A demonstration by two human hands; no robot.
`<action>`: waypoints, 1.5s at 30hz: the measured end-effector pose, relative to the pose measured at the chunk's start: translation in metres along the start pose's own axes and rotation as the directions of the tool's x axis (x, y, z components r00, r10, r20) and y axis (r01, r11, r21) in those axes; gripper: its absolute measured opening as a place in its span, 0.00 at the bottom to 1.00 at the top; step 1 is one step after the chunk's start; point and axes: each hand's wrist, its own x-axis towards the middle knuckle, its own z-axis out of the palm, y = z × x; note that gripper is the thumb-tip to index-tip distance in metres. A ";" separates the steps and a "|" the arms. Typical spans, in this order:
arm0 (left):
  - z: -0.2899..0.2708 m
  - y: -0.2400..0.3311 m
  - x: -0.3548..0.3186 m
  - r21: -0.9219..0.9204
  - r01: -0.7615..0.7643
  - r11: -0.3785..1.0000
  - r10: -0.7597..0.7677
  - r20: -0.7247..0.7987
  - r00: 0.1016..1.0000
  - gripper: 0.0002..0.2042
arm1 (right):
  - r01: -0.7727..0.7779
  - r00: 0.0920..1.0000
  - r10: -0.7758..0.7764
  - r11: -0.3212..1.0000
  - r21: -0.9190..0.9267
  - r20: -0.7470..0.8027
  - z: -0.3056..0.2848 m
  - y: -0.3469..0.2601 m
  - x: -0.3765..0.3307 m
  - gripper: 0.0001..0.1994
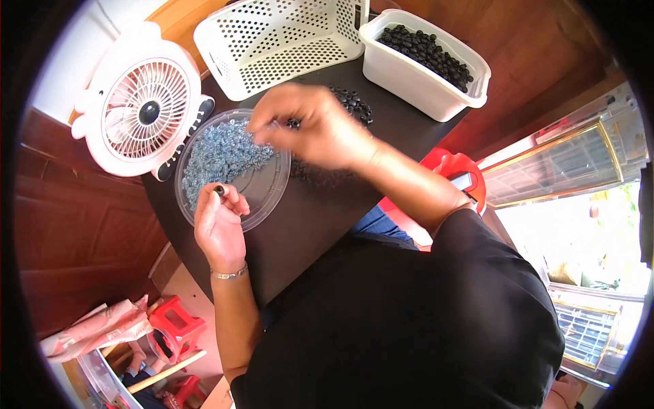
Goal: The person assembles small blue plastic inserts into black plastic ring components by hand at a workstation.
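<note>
My left hand (219,225) pinches a small dark ring-shaped part (219,190) between thumb and finger, over the near rim of a clear round plastic dish (266,187). The dish holds a heap of small pale blue parts (221,151). My right hand (310,126) reaches over the far side of the dish, its fingertips closed at the edge of the blue heap; what they pinch is too small to tell. A pile of small black parts (351,103) lies on the black table (306,232) behind my right hand.
A white tub (426,65) filled with black parts stands at the back right, an empty perforated white basket (279,41) next to it. A white desk fan (143,105) stands at the table's left. A red stool (178,320) and bags are on the floor below.
</note>
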 end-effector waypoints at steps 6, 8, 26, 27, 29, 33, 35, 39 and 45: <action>-0.015 0.008 0.003 -0.095 -0.078 0.992 0.073 -0.060 0.996 0.08 | -0.394 0.903 0.420 0.894 -0.213 0.089 -0.027 0.028 0.017 0.07; -0.015 0.008 0.004 -0.085 -0.091 0.992 0.083 -0.088 0.993 0.08 | -0.310 0.901 0.379 0.903 -0.296 0.213 -0.018 0.034 0.019 0.07; -0.027 0.008 0.005 -0.082 -0.139 0.987 0.115 -0.244 0.963 0.08 | -0.038 0.753 0.486 0.705 -0.708 0.444 0.001 0.072 0.040 0.09; -0.024 0.009 0.005 -0.083 -0.140 0.987 0.116 -0.243 0.963 0.08 | -0.036 0.754 0.485 0.704 -0.709 0.444 0.002 0.074 0.038 0.09; -0.019 0.010 0.006 -0.051 -0.136 0.989 0.114 -0.301 0.947 0.08 | 0.068 0.747 0.458 0.669 -0.740 0.482 0.006 0.077 0.034 0.08; -0.018 0.010 0.005 -0.047 -0.121 0.992 0.101 -0.305 0.947 0.08 | 0.097 0.815 0.350 0.703 -0.705 0.462 0.016 0.091 0.025 0.07; -0.015 0.011 0.005 -0.048 -0.110 0.993 0.089 -0.315 0.945 0.07 | 0.134 0.809 0.346 0.677 -0.723 0.474 0.019 0.093 0.024 0.07; -0.017 0.011 0.004 -0.034 -0.114 0.993 0.101 -0.263 0.959 0.07 | 0.176 0.828 0.298 0.666 -0.725 0.475 0.021 0.088 0.022 0.08; -0.012 0.011 0.002 0.064 -0.051 0.997 0.056 -0.079 0.995 0.08 | -0.282 0.826 0.384 0.916 -0.286 0.414 0.025 0.052 0.026 0.09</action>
